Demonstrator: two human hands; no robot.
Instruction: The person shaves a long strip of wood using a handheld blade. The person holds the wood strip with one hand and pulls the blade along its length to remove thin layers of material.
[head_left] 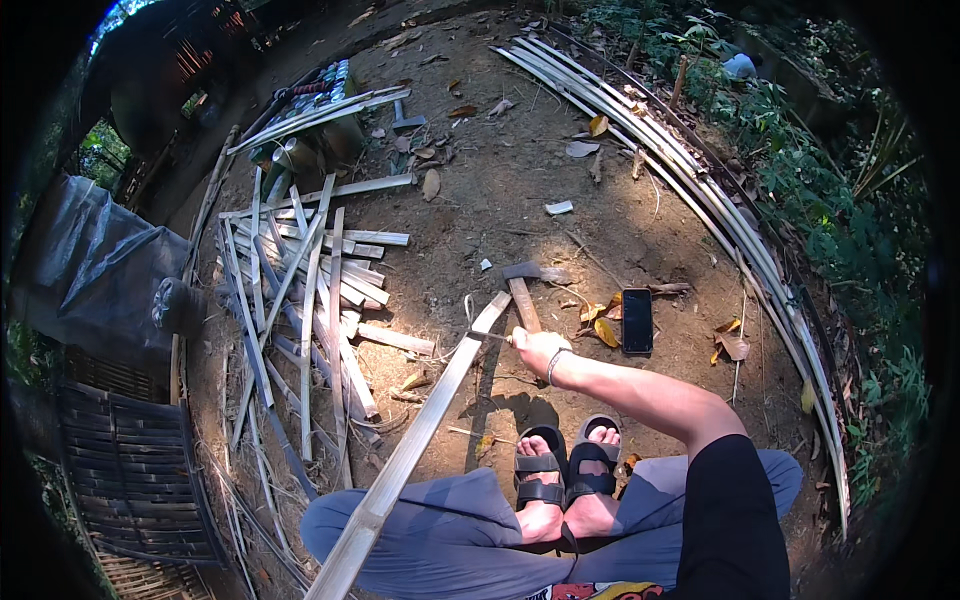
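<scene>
Grips a small knife [490, 336] in the right hand [540, 352], with the fingers clamped together around its handle and the blade laid across the upper part of a long pale bamboo strip [418, 430], probably to let the edge bear on the strip's face. Carries that strip aslant, from just beside a hammer [523, 303] down over the left leg of the grey-blue trousers [430, 520] and out past the lower edge, likely to brace it with the leg and leave the far end free. Cannot tell whether the fingers of the left hand are apart or closed, with that hand out of view. Sits low, with black sandals [537, 464] side by side, and has a dark phone [637, 320] flat on the ground near the right hand, perhaps for easy reach. Rests all this on bare brown earth [470, 150], patched with sun and shade and strewn with dry leaves [605, 332]. To the left, shows a loose pile of split strips [395, 341], then plastic sheeting [110, 270] and a dark slatted panel [135, 470]; to the right, long pale poles [692, 165] beside green plants [800, 185]. Darkens at the upper left into what may be a shelter, too shadowed to make out well.
</scene>
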